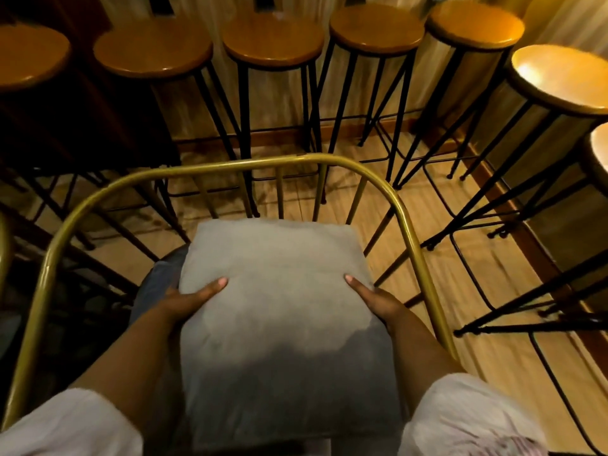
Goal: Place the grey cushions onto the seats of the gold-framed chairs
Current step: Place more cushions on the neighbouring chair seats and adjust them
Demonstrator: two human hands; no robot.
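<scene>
A person is holding 1 grey cushion (283,311) inside the curve of the gold-framed chair (404,212), with the gold back rail arching around the cushion's far edge and down both of its sides. The left hand (189,299) is gripping the cushion's left edge and the right hand (375,301) is gripping its right edge; each thumb is lying on the top face, while the other fingers are wrapping under the fabric, out of sight. Both hands are closed on the cushion, so it is not released.

A darker padded seat (161,278) is showing just beside the cushion's left edge, below the gold rail. The cushion is sitting over that seat, but whether its underside is already resting on it or hovering just above cannot be told from this angle.

As a judgement, this 1 placement is nearly finished: what is left here is settling the cushion flat, squaring it against the back spindles and letting go. A sliver of another gold rail (4,245) is showing well to the left of the chair; whether that seat has a cushion is not visible. The 7 round wooden stools (273,41) beyond the chair's back rail are taking no part in the task.
</scene>
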